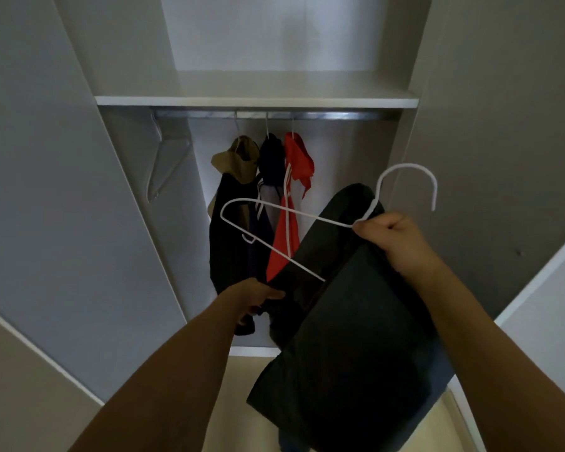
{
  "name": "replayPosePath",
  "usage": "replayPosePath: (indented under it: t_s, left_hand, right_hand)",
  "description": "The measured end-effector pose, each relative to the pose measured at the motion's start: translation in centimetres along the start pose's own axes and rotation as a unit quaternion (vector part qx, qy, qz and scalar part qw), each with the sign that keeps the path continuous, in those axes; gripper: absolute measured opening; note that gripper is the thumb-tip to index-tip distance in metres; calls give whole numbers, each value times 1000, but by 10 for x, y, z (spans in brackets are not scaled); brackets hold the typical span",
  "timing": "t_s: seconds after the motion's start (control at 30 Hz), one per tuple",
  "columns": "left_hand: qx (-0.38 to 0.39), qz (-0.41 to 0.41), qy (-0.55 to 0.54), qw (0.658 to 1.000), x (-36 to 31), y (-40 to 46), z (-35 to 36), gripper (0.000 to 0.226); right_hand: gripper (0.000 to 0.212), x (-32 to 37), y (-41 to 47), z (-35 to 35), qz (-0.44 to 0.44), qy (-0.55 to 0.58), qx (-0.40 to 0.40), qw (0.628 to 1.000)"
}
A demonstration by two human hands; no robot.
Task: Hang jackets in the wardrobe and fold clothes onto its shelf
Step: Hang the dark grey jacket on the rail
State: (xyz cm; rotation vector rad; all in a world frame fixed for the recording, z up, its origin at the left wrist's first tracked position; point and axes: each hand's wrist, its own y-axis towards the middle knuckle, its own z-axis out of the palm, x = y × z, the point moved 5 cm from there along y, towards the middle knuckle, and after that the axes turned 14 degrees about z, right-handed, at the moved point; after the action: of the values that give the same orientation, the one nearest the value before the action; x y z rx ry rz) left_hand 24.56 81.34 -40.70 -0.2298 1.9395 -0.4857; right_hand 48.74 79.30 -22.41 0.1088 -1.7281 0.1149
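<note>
Matt dark cloth jacket (pixel 346 321), smooth white, perhaps coated-wire, hanger (pixel 274 207), shiny metal rail (pixel 323 115).

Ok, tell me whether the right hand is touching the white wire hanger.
Touching. The head view shows the right hand with fingers curled round the white wire hanger just below its hook.

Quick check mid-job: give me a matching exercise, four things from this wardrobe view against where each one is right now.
Things:
1. white hanger
2. red jacket
3. dark garment
4. shelf

States:
a. hangs on the rail, rightmost of three
b. held at its neck by the right hand
c. bare board above the rail
d. off the rail, gripped by both hands, left hand at its edge

Pairs: 1-b, 2-a, 3-d, 4-c
</note>
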Motion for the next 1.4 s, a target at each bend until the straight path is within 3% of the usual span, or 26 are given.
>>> replayPosePath:
  t_s: [0.1, 0.2, 0.3, 0.43, 0.53, 0.73, 0.83, 0.93, 1.1, 1.23, 1.4]
  left_hand:
    - [-25, 18, -74, 997, 12, 1, 1, 22]
    - [-140, 39, -222, 964, -4, -1, -42, 18]
    - [-205, 108, -238, 943, -42, -15, -102, 22]
    - [-132, 257, -176, 941, -119, -52, -127, 14]
    - [-82, 305, -119, 941, -159, -77, -109, 12]
    - [-129, 253, -118, 951, -198, -98, -59, 27]
    - [-147, 232, -220, 936, -208, -107, -59, 19]
    - [-141, 204, -285, 926, -215, -117, -58, 6]
    - [-147, 191, -365, 899, -230, -121, -61, 13]
    - [-131, 208, -363, 899, -240, -122, -63, 6]
    - [-96, 248, -271, 925, -244, -119, -67, 8]
  right_hand:
    - [42, -8, 0, -6, 12, -6, 5, 1000]
    - [38, -18, 1, -20, 37, -52, 0, 998]
    - [38, -26, 1, -26, 53, -104, 4, 993]
    - [34, -28, 0, -6, 56, -151, 34, 986]
    - [44, -24, 1, 12, 45, -154, 52, 986]
    - [59, -5, -6, 51, -6, -127, 74, 989]
    - [79, 5, -3, 54, -56, -194, 17, 979]
    - [83, 19, -3, 62, -103, -300, -39, 948]
    - [74, 32, 1, 73, -132, -374, -88, 914]
    - [39, 31, 10, 69, -154, -377, -109, 907]
    - [39, 24, 16, 57, -143, -273, -89, 947]
